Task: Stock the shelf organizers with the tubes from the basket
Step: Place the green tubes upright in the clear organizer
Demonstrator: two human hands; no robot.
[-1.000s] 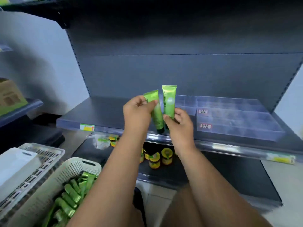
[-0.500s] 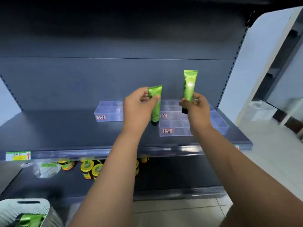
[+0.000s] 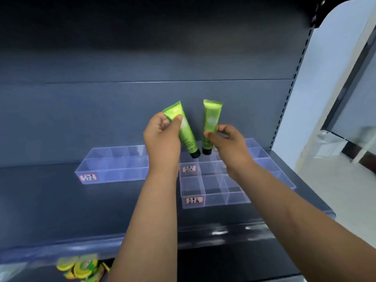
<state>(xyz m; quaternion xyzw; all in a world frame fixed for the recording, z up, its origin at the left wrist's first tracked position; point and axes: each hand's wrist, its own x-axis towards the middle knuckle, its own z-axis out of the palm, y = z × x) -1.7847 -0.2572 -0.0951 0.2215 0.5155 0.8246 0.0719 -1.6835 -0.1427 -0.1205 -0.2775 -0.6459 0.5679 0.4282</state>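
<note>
Caps-down over the organizer [image 3: 208,166]
Left hand [image 3: 162,139] pinches one tube [image 3: 186,133], right hand [image 3: 226,144] the other tube [image 3: 211,121]; I'd lower each straight into its own compartment.

The head view is dim: the back panel [image 3: 142,98] darkens into deep shadow toward the top. The brightest area is the pale wall [image 3: 333,78] at right. Glare streaks sit on the shelf edge [image 3: 219,232]. The clear organizers [image 3: 114,176] look soft, the jars [image 3: 81,269] below smear with blur, and the slotted upright [image 3: 301,58] bows at the frame's edge.
</note>
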